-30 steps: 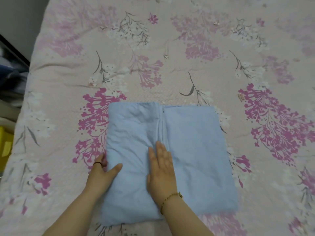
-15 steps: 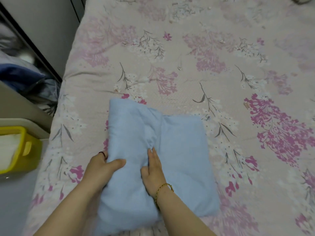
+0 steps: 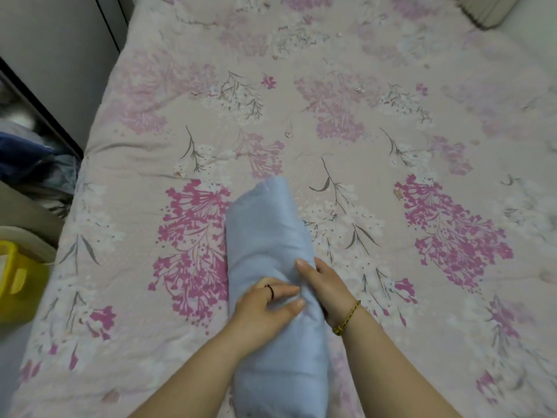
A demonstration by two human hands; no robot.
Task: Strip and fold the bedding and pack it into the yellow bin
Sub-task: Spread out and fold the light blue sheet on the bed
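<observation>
Hands are both busy on my feed. I see the left hand (image 3: 265, 306) gripping the blue bedding (image 3: 265, 230) from its left side. Its thumb and one finger reach across the top of the cloth, and a dark ring (image 3: 270, 290) shows on that finger. The right hand (image 3: 324, 285) holds the same bundle from the right, thumb on top and the other fingers wrapped down round the far side, where I cannot see their tips. A beaded bracelet (image 3: 346, 318) circles that wrist. The two hands sit close together, nearly touching. The blue bedding is gathered into a long narrow roll that runs from the bottom edge of the view up toward the middle of the bed, over the floral bedspread (image 3: 346, 122). I cannot tell whether the roll's near end is lifted off the bedspread. The yellow bin (image 3: 21, 285) stands off the bed's left side, at the left edge of the view, well apart from the bundle. A grey cabinet door (image 3: 60, 55) rises beyond it, and a pale pillow (image 3: 485, 10) shows at the top right corner
</observation>
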